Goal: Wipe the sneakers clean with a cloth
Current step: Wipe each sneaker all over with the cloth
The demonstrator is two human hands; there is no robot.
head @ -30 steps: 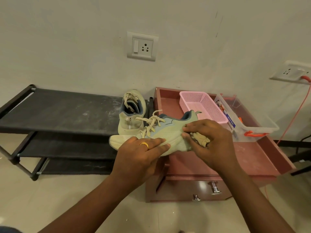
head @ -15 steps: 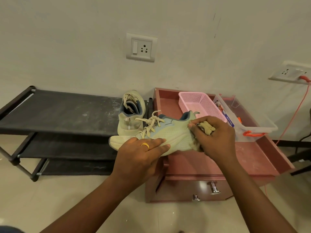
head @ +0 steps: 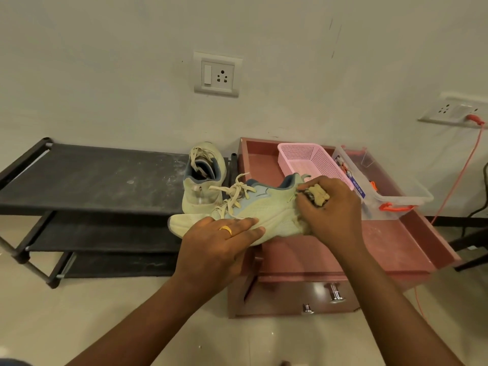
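A black shoe rack [head: 92,180] is seen at the left of the frame and a pink-brown cabinet [head: 383,241] at the right, with a pink basket [head: 311,159] set at the back of its rimmed top. The sneaker [head: 266,210] being cleaned is held at the centre, over the cabinet's left edge, toe to the left. The other sneaker [head: 202,188] is stood on the rack's top shelf just behind it. The left hand [head: 219,241] is laid along the sole side with fingers straight, the thumb hidden. The right hand [head: 335,215] is curled round a bunched tan cloth [head: 319,195], which is pressed against the heel. The heel wipe is judged to be in hand; next, the shoe must be turned so that unwiped sides are reached.
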